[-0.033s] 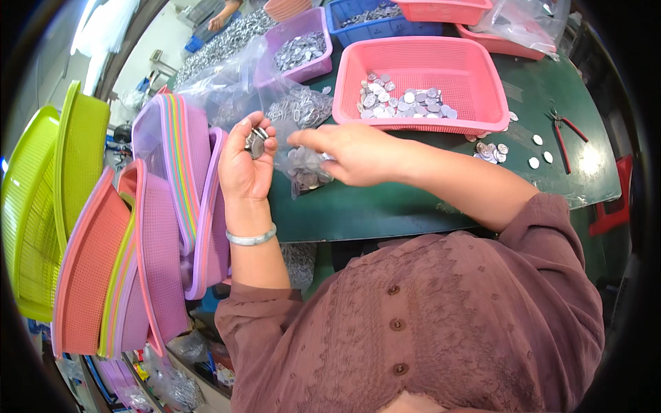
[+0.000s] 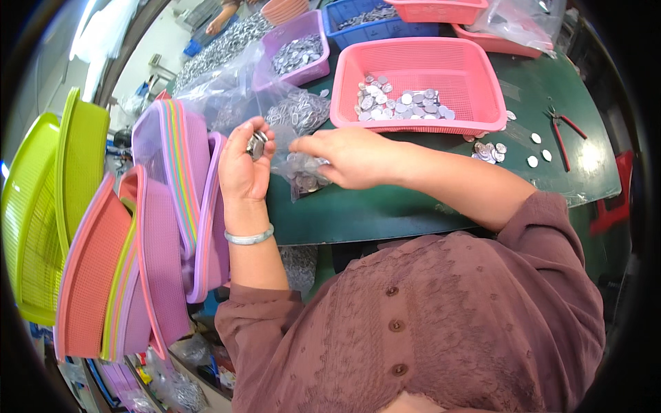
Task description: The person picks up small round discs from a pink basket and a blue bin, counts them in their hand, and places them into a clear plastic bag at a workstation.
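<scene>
My left hand [image 2: 246,162] is turned palm up with curled fingers, cupping several small silver metal discs [image 2: 257,146]. To its right, my right hand [image 2: 354,157] reaches across with bent fingers, thumb and fingertips closed on the edge of a clear plastic bag [image 2: 295,168]. More metal discs lie in this bag on the green table [image 2: 385,213]. Part of the bag is hidden under the right hand. Beyond the right hand stands a pink mesh basket [image 2: 475,89] with loose silver discs [image 2: 406,103] along its near side.
Red-handled pliers [image 2: 561,141] and loose discs [image 2: 490,153] lie at the right. Behind the hands are a bag of metal links [image 2: 299,111], a purple basket [image 2: 320,67] and a blue basket [image 2: 385,31]. Stacked baskets [image 2: 158,255] crowd the left. Another person's hand [image 2: 220,20] shows far back.
My right hand has shifted slightly, its fingertips drawn in over the bag's edge. The discs in my left hand have shifted a little within the fingers. The whole view has moved slightly.
</scene>
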Demonstrator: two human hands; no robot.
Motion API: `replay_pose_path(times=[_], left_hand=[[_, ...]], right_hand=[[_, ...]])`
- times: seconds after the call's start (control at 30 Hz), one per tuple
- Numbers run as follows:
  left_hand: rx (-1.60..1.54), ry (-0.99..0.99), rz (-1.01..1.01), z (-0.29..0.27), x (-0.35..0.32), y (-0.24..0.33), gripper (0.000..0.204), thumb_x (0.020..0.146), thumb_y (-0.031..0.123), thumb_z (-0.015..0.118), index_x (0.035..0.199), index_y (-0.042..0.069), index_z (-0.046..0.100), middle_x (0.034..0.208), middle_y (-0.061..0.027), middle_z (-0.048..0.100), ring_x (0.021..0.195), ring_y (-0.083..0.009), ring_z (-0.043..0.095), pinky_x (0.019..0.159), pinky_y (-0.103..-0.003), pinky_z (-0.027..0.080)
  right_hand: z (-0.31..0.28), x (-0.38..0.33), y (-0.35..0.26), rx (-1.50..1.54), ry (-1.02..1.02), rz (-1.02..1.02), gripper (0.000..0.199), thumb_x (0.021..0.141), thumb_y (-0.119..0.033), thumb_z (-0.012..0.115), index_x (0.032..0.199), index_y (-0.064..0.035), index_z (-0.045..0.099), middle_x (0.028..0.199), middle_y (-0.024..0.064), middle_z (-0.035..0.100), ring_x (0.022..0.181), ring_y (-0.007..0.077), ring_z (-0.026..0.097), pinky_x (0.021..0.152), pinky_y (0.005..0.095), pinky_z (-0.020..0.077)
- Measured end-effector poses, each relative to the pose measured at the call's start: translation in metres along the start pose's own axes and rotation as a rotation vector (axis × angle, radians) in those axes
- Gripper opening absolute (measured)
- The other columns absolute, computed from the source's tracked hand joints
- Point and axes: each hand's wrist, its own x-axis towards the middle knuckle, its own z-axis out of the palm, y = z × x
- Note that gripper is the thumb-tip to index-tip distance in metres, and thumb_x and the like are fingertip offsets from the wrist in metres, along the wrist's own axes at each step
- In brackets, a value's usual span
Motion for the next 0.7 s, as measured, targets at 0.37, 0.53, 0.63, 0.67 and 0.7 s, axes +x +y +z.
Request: replay_pose_path(times=[0.37, 0.53, 0.63, 0.67, 0.7], left_hand=[[1.366, -0.202, 0.330, -0.028, 0.006, -0.033, 0.022, 0.082, 0.010, 0.056, 0.099, -0.004, 0.059, 0.094, -0.0163, 0.062, 0.082, -0.0210, 0.059, 0.072, -0.029, 0.046], [1.067, -0.016, 0.380, 0.009, -0.023, -0.024, 0.019, 0.080, 0.004, 0.056, 0.097, -0.004, 0.060, 0.091, -0.0161, 0.061, 0.079, -0.0233, 0.059, 0.070, -0.030, 0.046], [1.035, 0.031, 0.757, 0.025, -0.043, -0.025, 0.015, 0.079, 0.000, 0.055, 0.092, -0.004, 0.060, 0.088, -0.0139, 0.060, 0.076, -0.0223, 0.057, 0.068, -0.028, 0.046], [1.063, 0.009, 0.926, 0.038, -0.049, -0.027, 0.012, 0.079, -0.002, 0.054, 0.089, -0.004, 0.060, 0.087, -0.0137, 0.060, 0.074, -0.0222, 0.056, 0.067, -0.029, 0.046], [1.022, -0.073, 0.974, 0.046, -0.053, -0.035, 0.012, 0.082, -0.003, 0.052, 0.091, -0.003, 0.060, 0.089, -0.0106, 0.059, 0.080, -0.0169, 0.055, 0.071, -0.026, 0.044]], right_hand=[[-0.034, 0.002, 0.004, -0.041, -0.063, -0.058, 0.034, 0.075, -0.010, 0.058, 0.108, -0.0032, 0.053, 0.098, 0.0167, 0.060, 0.094, 0.0340, 0.057, 0.081, 0.0422, 0.0455], [-0.096, 0.019, 0.075, -0.349, -0.169, 0.267, 0.028, 0.074, -0.011, 0.057, 0.100, -0.0012, 0.060, 0.095, 0.0170, 0.063, 0.089, 0.0308, 0.060, 0.078, 0.0373, 0.0470], [-0.101, 0.032, 0.139, -0.364, -0.388, 0.579, 0.035, 0.075, -0.015, 0.060, 0.107, -0.0004, 0.059, 0.098, 0.0160, 0.063, 0.092, 0.0283, 0.060, 0.078, 0.0343, 0.0472], [-0.102, 0.028, 0.155, -0.331, -0.404, 0.638, 0.036, 0.075, -0.015, 0.060, 0.108, -0.0002, 0.058, 0.100, 0.0158, 0.063, 0.093, 0.0279, 0.059, 0.078, 0.0341, 0.0472], [-0.100, 0.026, 0.165, -0.294, -0.424, 0.695, 0.038, 0.076, -0.016, 0.060, 0.110, 0.0000, 0.057, 0.101, 0.0156, 0.062, 0.095, 0.0276, 0.059, 0.079, 0.0339, 0.0472]])
